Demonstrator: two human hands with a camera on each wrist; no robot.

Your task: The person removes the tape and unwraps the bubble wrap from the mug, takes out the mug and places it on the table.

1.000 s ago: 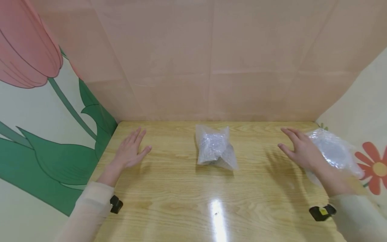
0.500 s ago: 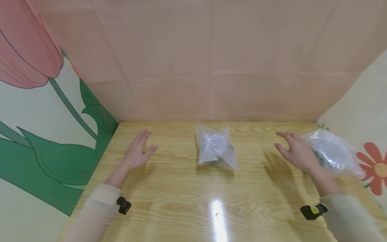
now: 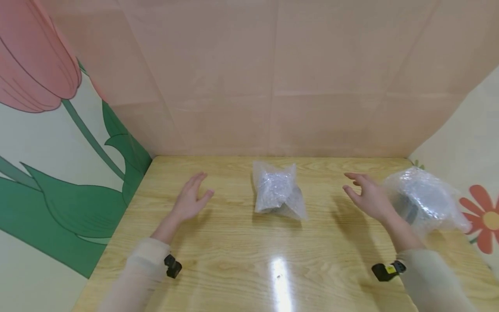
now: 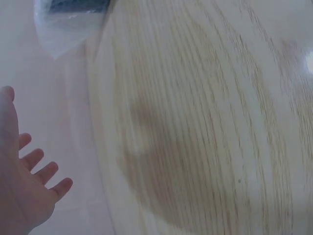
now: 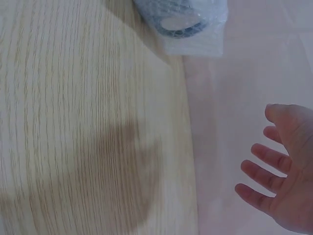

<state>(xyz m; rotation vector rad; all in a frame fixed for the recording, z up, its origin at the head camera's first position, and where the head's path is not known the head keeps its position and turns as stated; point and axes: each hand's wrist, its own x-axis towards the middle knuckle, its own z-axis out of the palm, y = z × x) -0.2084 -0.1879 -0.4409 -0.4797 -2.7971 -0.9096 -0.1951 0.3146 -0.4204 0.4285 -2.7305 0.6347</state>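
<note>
Near the middle of the wooden table [image 3: 234, 268] lies a small package in bubble wrap [image 3: 275, 188]; a dark shape shows through its wrap in both wrist views. My left hand [image 3: 191, 199] hovers over the table left of the package, thumb spread from the fingers, holding nothing. On the other side my right hand [image 3: 368, 197] is also above the table, with relaxed, slightly bent fingers and nothing in them. A larger bubble-wrapped package [image 3: 430, 197] sits behind and to the right of the right hand, at the table's right edge; something grey and dark shows inside it.
A pinkish cloth sheet [image 3: 269, 86] hangs behind the table's far edge. Walls with a painted tulip [image 3: 35, 56] at left and a red flower [image 3: 487, 219] at right flank the table. Both sleeves carry small black wrist cameras.
Both hands have moved inward toward the small package, the left one to the right and the right one to the left. Neither package has moved.
</note>
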